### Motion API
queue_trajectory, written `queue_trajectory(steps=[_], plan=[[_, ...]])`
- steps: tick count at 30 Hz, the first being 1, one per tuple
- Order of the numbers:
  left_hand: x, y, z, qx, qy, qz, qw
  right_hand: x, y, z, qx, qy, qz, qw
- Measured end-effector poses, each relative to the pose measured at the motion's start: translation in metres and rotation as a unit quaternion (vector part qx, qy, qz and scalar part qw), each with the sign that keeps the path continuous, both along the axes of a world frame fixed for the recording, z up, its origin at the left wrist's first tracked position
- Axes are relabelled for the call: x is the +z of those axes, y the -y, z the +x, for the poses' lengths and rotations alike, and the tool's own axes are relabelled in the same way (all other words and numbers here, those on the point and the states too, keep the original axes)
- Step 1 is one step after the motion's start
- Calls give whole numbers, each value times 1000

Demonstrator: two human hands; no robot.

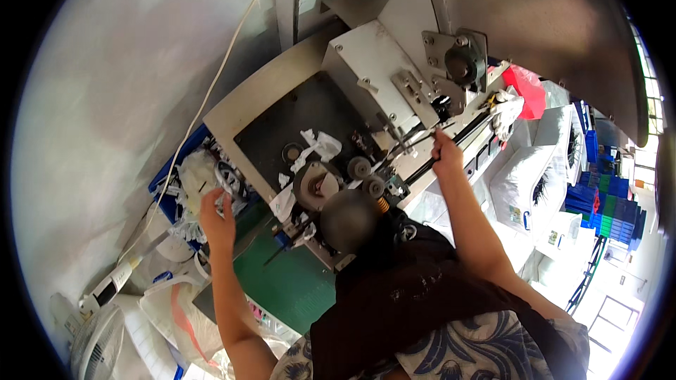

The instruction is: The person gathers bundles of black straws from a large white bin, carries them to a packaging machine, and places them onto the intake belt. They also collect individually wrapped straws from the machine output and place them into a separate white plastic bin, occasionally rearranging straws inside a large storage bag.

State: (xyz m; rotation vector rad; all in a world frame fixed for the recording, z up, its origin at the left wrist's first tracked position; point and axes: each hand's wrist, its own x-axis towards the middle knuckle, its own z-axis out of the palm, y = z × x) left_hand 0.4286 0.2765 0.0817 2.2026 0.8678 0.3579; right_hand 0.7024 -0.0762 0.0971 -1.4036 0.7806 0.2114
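Here's the machine (289, 109), mid-view, between both hands, its metal housing (373, 53) up top. Thin rod (417, 142) juts out below the housing, its end right by the R hand (445, 153), at the fingertips. Blue bin (160, 183), w/ crumpled whitish scraps (198, 174) in it, sits L of the machine; L hand (217, 218) is over its near edge, v. close to the scraps.

Now the grips! R: fingers curled in tight, thumb side toward the rod; can't tell if it's pinched or just touched. L: fingers half bent, loosely curled; can't tell if anything's btwn thumb & fingertips. More white scraps (322, 146) on the machine's dark plate, approx. midway btwn hands. White gloves (505, 111) lie beyond the R hand, nr a red bag (527, 90).
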Motion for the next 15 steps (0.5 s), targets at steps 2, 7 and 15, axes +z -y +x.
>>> queue_trajectory(steps=[2, 7, 15], plan=[[31, 33, -24, -32, 27, 32, 999, -4, 9, 14, -18, 21, -55, 998], [41, 93, -60, -91, 19, 125, 988, 1, 60, 62, -98, 63, -82, 990], [18, 123, -66, -77, -112, 161, 978, 58, 85, 46, 72, 128, -6, 989]])
